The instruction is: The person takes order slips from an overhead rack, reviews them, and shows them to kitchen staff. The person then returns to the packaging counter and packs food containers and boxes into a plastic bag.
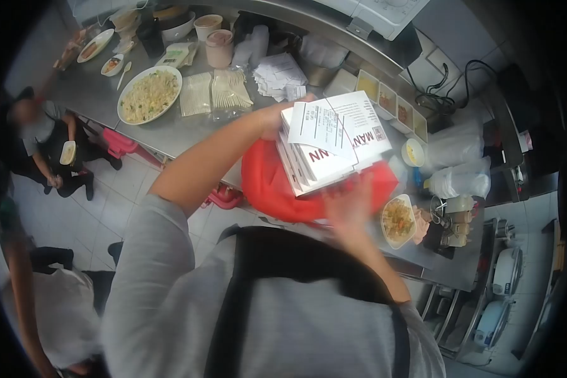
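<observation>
A stack of white printed cartons [359,116] with dark red lettering sits over a red bag [274,189], with a thin band running across the top. On the stack lies a printed receipt [321,129]. My left hand [285,118] is closed on the stack's far left edge, its fingers partly hidden behind it. Smeared by motion, my right hand [351,208] is at the near edge of the stack, over the red bag. Beside that hand is a white tray of fried rice [397,220].
On the steel counter [160,142] are a plate of fried rice [150,94], bagged napkins [213,93], paper slips [280,75] and a pink tub [219,49]. Ingredient containers [387,97] and sauce bottles [458,220] line the right. A seated person [60,135] holds a small dish; another person [50,302] is nearer.
</observation>
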